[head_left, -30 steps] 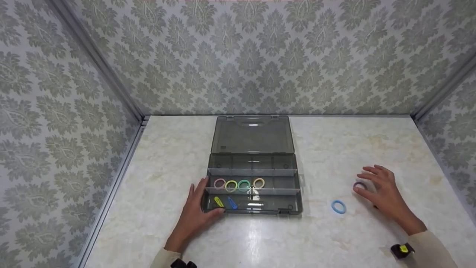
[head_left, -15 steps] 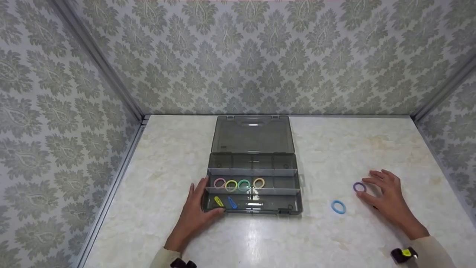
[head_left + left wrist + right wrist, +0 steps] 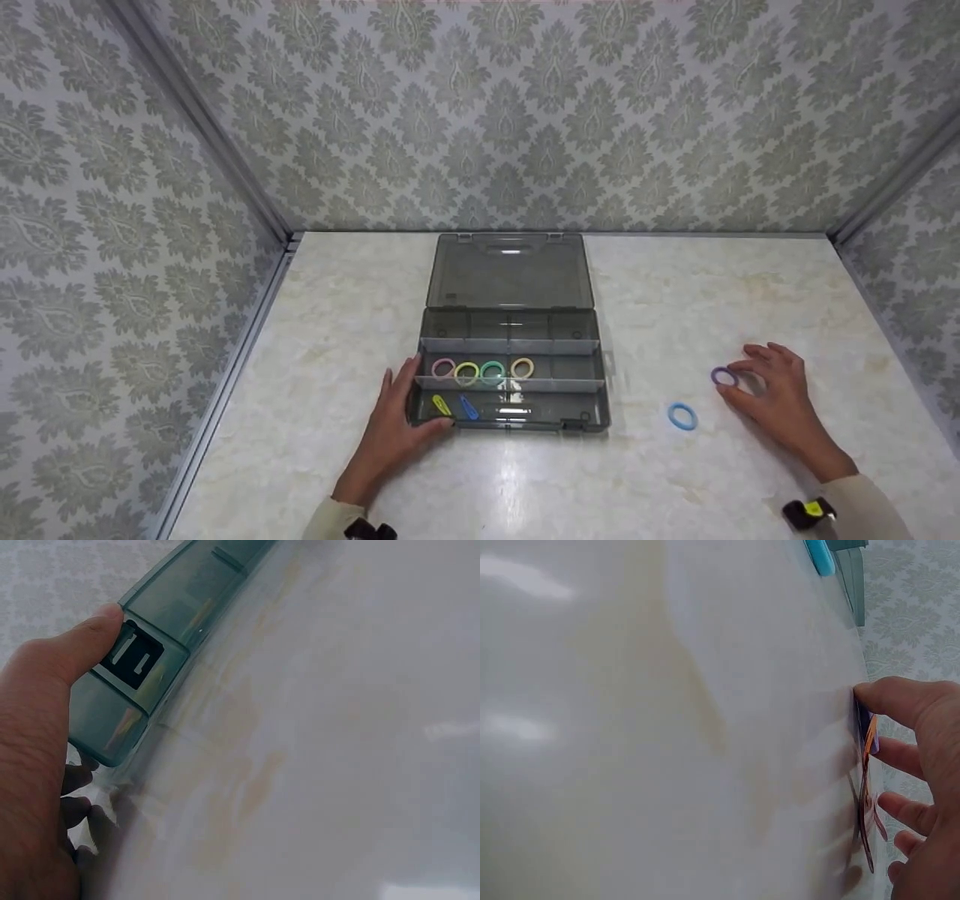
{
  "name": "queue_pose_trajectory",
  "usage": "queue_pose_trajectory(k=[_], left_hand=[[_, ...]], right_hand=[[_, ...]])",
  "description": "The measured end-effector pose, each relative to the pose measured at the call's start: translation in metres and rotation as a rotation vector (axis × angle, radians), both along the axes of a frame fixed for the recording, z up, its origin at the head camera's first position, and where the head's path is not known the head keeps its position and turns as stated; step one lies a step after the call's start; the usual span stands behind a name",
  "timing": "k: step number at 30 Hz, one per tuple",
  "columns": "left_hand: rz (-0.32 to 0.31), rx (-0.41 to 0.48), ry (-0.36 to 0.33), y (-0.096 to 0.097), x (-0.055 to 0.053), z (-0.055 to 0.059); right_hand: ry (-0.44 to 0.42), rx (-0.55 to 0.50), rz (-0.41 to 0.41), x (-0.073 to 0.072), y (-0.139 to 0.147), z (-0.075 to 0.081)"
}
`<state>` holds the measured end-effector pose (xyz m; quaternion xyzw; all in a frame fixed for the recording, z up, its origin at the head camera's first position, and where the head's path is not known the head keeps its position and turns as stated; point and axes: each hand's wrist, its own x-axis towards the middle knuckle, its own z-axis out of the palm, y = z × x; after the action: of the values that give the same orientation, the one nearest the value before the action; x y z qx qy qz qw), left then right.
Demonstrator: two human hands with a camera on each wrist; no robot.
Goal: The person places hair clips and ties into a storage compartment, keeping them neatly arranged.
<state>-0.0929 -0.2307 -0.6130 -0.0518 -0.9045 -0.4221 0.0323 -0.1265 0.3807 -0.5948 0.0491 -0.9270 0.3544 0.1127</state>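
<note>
A grey see-through organizer box [image 3: 555,410] lies on the table with its lid [image 3: 510,274] folded back. My left hand [image 3: 394,435] holds its front left corner, the thumb on the front wall by a dark latch [image 3: 135,656] in the left wrist view. At the right, my right hand [image 3: 780,401] pinches a purple hair tie [image 3: 715,373] between thumb and index finger, at or just above the table. Thin orange and dark red strands [image 3: 866,787] show below that thumb in the right wrist view; their kind is unclear. A blue hair tie [image 3: 682,427] lies between the right hand and the box.
Pink [image 3: 435,364], yellow [image 3: 466,385], green [image 3: 484,373] and peach [image 3: 531,366] hair ties lie in the box's middle row. The front row holds a yellow hair clip [image 3: 441,406] and a blue hair clip [image 3: 469,408]. Patterned walls [image 3: 502,150] border the table.
The right hand's fingers have drawn back and come down, and thumb and index finger now meet at the purple hair tie. My left hand and the box have stayed put.
</note>
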Motion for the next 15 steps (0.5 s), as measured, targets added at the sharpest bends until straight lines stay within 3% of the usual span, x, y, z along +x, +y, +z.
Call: queue_pose_trajectory(k=[8, 15], left_hand=[[-0.015, -0.022, 0.036, -0.001, 0.0, 0.002], [-0.003, -0.012, 0.012, -0.001, -0.001, 0.001]], right_hand=[[0.037, -0.008, 0.012, -0.009, -0.011, 0.01], [0.055, -0.019, 0.033, -0.021, -0.033, 0.022]])
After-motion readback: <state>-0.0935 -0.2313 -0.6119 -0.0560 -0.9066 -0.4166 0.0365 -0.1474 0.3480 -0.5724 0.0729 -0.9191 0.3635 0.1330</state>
